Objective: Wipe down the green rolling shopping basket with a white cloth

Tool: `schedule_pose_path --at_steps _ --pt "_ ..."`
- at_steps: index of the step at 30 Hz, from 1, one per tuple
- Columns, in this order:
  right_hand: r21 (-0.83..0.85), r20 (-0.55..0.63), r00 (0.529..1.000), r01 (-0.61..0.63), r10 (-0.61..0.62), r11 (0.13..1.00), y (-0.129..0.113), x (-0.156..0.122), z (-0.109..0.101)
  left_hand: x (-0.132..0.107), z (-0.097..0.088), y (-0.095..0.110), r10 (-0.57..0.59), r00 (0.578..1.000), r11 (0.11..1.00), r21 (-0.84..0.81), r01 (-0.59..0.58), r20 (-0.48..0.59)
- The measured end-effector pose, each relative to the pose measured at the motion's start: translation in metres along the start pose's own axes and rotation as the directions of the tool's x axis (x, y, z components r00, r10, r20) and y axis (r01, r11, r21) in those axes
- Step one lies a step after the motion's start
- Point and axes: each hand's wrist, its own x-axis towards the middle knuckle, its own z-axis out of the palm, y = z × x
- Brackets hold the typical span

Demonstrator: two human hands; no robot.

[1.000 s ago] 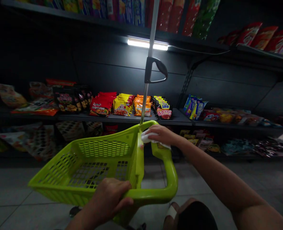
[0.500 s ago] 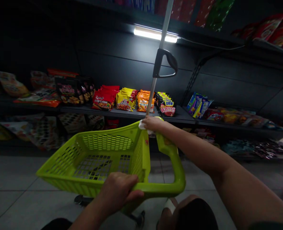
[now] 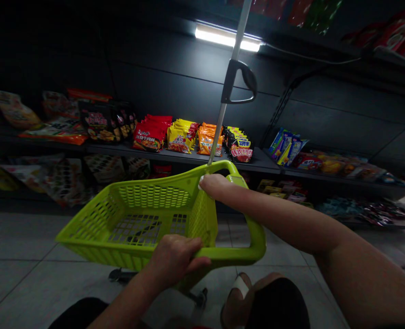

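A lime-green shopping cart basket (image 3: pixel 154 185) on wheels stands before me, with nothing inside it. My left hand (image 3: pixel 175 256) is wrapped around its near rim, thumb on the outside. At the far side, where the rim meets the panel by the handle (image 3: pixel 257 237), my right hand (image 3: pixel 216 186) presses a white cloth or tissue (image 3: pixel 201 182) against the plastic. Only a small bit of the white piece shows past the fingers. A metal pole (image 3: pixel 219 128) with a dark grey looped handle (image 3: pixel 239 82) rises behind that hand.
A shelf (image 3: pixel 185 158) behind the cart carries red noodle packets (image 3: pixel 150 133), yellow packets (image 3: pixel 181 137), orange packets (image 3: pixel 209 139) and black packets (image 3: pixel 239 146). A lit tube lamp (image 3: pixel 228 38) hangs above. My knee (image 3: pixel 279 301) is close below the cart's handle.
My right hand has slid off the top of the far rim, down and nearer along the panel, covering more of the white piece. My left hand keeps its hold on the near rim.
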Motion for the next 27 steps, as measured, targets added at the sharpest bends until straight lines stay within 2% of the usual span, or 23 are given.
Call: schedule_pose_path --at_steps 2,4,6,8,9,11,14,17,19,20,21,22,23,24,25,26,27 --pt "-0.073 0.026 0.999 -0.017 0.019 0.997 0.010 0.019 -0.002 0.006 0.002 0.000 -0.040 0.997 0.999 0.022 0.039 0.059" --pt "-0.112 0.088 0.996 0.024 -0.014 0.993 0.008 0.015 -0.006 0.013 0.002 -0.001 -0.096 0.986 0.995 0.039 0.092 0.136" --pt "-0.086 0.176 0.974 0.162 -0.146 0.983 -0.002 -0.012 -0.012 0.020 0.002 -0.003 -0.155 0.969 0.988 0.047 0.148 0.195" --pt "-0.016 0.240 0.926 0.305 -0.293 0.952 -0.014 -0.050 -0.017 0.025 0.002 -0.006 -0.185 0.960 0.983 0.042 0.180 0.209" --pt "0.017 0.244 0.913 0.334 -0.327 0.943 -0.018 -0.069 -0.019 0.027 0.002 -0.008 -0.186 0.960 0.983 0.036 0.182 0.207" --pt "0.057 0.226 0.923 0.308 -0.312 0.950 -0.019 -0.098 -0.019 0.028 0.004 -0.011 -0.177 0.962 0.984 0.030 0.174 0.207" --pt "0.116 0.243 0.931 0.251 -0.272 0.961 -0.003 -0.114 -0.017 0.028 0.007 -0.014 -0.174 0.957 0.984 0.067 0.163 0.231" --pt "0.293 0.290 0.897 0.247 -0.332 0.924 0.029 -0.116 -0.014 0.027 0.008 -0.014 -0.185 0.952 0.980 0.123 0.159 0.245" --pt "0.472 0.193 0.910 0.241 -0.366 0.848 0.052 -0.125 -0.006 0.027 0.008 -0.012 -0.188 0.951 0.978 0.136 0.159 0.246" --pt "0.567 0.075 0.945 0.223 -0.319 0.793 0.062 -0.134 0.002 0.027 0.007 -0.012 -0.192 0.950 0.977 0.139 0.162 0.245" --pt "0.656 -0.077 0.979 0.192 -0.189 0.730 0.072 -0.145 0.013 0.027 0.006 -0.012 -0.198 0.950 0.976 0.142 0.167 0.243" --pt "0.742 -0.232 0.972 0.156 0.031 0.652 0.079 -0.158 0.028 0.027 0.006 -0.012 -0.201 0.949 0.975 0.147 0.170 0.241" --pt "0.825 -0.341 0.891 0.129 0.301 0.551 0.084 -0.171 0.044 0.027 0.005 -0.013 -0.202 0.950 0.974 0.153 0.169 0.237" --pt "0.892 -0.368 0.755 0.122 0.543 0.435 0.086 -0.183 0.063 0.027 0.004 -0.014 -0.197 0.952 0.974 0.158 0.163 0.234" --pt "0.941 -0.321 0.630 0.125 0.707 0.316 0.084 -0.192 0.082 0.027 0.003 -0.015 -0.189 0.954 0.975 0.160 0.154 0.232" --pt "0.972 -0.233 0.562 0.125 0.794 0.197 0.077 -0.197 0.100 0.028 0.002 -0.016 -0.177 0.956 0.977 0.160 0.142 0.235" --pt "0.991 -0.128 0.559 0.110 0.819 0.080 0.067 -0.197 0.115 0.030 0.001 -0.017 -0.166 0.955 0.979 0.156 0.130 0.244"
